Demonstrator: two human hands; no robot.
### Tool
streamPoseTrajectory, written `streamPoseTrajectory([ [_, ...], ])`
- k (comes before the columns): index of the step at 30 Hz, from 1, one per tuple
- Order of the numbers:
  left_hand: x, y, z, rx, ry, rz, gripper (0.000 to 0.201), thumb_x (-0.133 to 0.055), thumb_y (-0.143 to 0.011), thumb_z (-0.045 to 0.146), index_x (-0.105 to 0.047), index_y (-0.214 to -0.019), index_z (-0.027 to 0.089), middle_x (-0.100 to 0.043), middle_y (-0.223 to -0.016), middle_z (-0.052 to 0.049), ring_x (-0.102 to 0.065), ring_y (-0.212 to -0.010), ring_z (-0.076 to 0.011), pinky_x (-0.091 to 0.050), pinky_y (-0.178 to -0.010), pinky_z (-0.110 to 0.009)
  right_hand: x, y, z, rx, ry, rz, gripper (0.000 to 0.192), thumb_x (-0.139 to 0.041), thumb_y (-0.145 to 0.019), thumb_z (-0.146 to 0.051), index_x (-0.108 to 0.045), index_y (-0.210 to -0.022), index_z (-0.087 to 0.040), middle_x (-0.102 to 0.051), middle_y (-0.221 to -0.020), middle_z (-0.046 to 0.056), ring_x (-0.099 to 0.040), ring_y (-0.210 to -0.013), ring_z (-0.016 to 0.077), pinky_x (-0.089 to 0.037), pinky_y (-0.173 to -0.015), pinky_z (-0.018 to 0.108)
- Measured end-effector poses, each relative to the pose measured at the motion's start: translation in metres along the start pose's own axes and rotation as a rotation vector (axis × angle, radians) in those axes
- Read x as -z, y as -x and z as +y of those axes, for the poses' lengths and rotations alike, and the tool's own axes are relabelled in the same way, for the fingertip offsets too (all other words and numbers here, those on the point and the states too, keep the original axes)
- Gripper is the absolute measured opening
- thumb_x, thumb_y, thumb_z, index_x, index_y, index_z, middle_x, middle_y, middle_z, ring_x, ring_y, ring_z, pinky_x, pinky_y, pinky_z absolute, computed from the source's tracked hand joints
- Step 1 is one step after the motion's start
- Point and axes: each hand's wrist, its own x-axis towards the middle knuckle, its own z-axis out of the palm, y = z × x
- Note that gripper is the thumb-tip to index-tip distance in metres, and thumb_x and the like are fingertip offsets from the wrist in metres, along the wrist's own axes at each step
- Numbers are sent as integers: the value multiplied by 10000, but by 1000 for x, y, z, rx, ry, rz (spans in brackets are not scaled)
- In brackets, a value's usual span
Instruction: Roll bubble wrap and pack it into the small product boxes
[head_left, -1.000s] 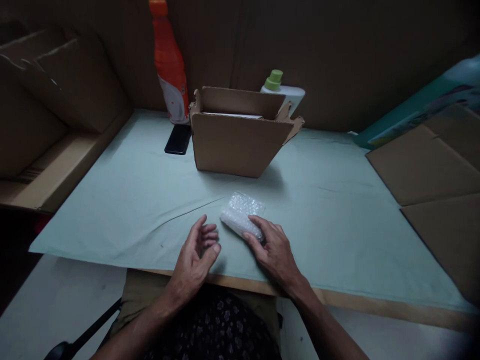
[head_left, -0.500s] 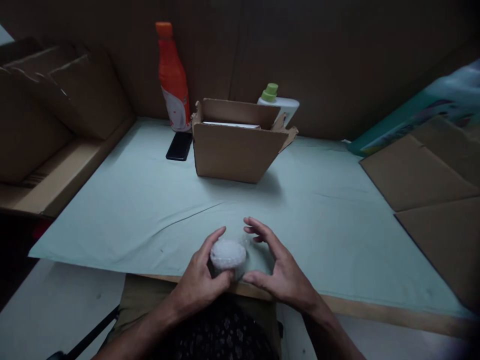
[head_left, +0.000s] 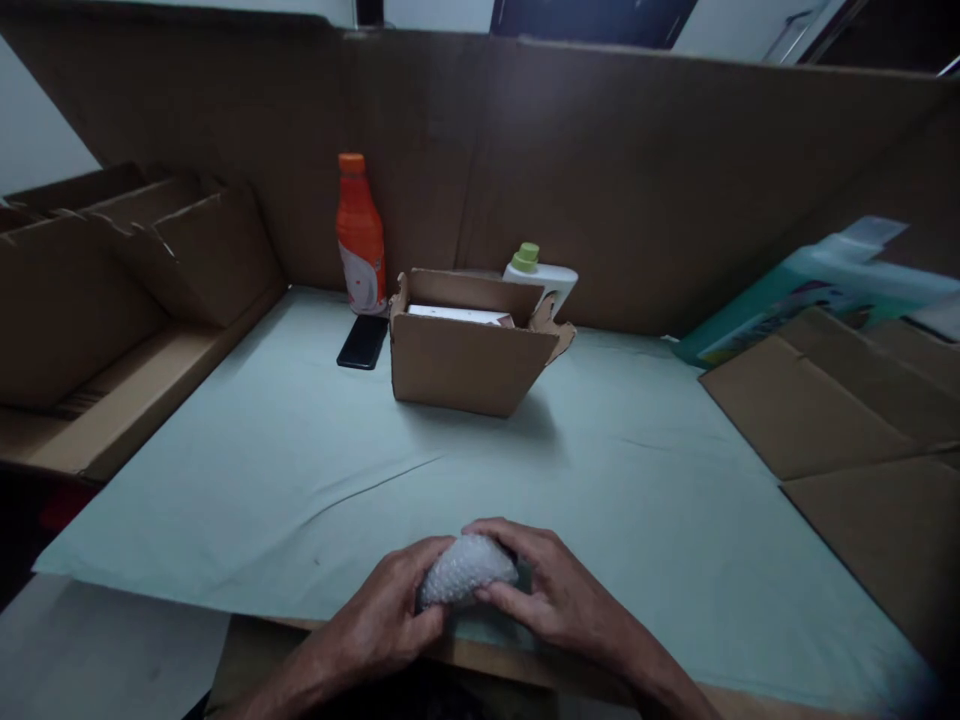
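— What do I have on the head feed?

— Both hands at six o'clock, near the table [head_left: 247, 470] edge. My left hand [head_left: 382, 620] and right hand [head_left: 559, 600] close around a bubble-wrapped bundle [head_left: 466, 568], fingers touching it from both sides.

— And further out?

— At twelve o'clock an open cardboard box [head_left: 465, 360] with something white inside. An orange bottle [head_left: 361, 235] stands at eleven, a black phone [head_left: 363, 341] flat just beside it. A white bottle with a green cap [head_left: 541, 277] sits behind the box. Flat cardboard sheets [head_left: 847, 410] lie at three o'clock.
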Motion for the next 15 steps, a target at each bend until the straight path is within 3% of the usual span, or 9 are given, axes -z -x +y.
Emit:
streamPoseTrajectory([
  [2,18,-1,7,-21,13,-59,704,-714,-755,223,-539,-1436,270,-644,-1347,-76,-630,-1131,-296,-499,-979,-393,21,-5,-13,43,38,-11,262,-694,-827,-242,-693,-1088,-260,-746,-1017,20,-699,-907,212,-569,-825,339],
  [4,43,-8,15,-48,4,21,776,-774,-750,345,-493,-1472,286,-573,-1449,-103,-567,-1266,-346,-459,-1061,-462,51,-17,-25,66,-10,123,235,-706,-811,-289,-694,-1043,-253,-745,-961,22,-701,-851,215,-578,-755,324],
  [8,91,-54,22,-134,-143,511,710,-678,-848,396,-428,-1498,261,-529,-1473,-143,-524,-1322,-338,-418,-1097,-531,126,-67,-34,77,-131,631,344,-709,-787,-432,-649,-1066,-239,-725,-946,45,-690,-826,225,-572,-675,318],
  [10,105,-89,14,-152,-218,724,768,-668,-837,365,-361,-1523,210,-467,-1512,-175,-469,-1372,-341,-380,-1124,-552,156,-100,-31,34,-86,758,373,-660,-803,-460,-625,-1074,-207,-716,-995,75,-683,-868,239,-564,-690,333],
  [12,110,-122,0,-137,-230,792,853,-670,-805,328,-285,-1548,163,-376,-1567,-210,-379,-1439,-356,-332,-1156,-566,176,-125,-30,-77,99,777,378,-634,-810,-426,-614,-1086,-168,-712,-1034,117,-682,-908,265,-549,-709,350],
  [15,104,-153,-26,-159,-212,730,881,-650,-782,261,-245,-1558,158,-359,-1583,-201,-344,-1463,-346,-300,-1184,-546,184,-143,-40,-309,667,729,432,-651,-810,-353,-602,-1182,-140,-720,-1017,165,-685,-940,338,-506,-762,403],
])
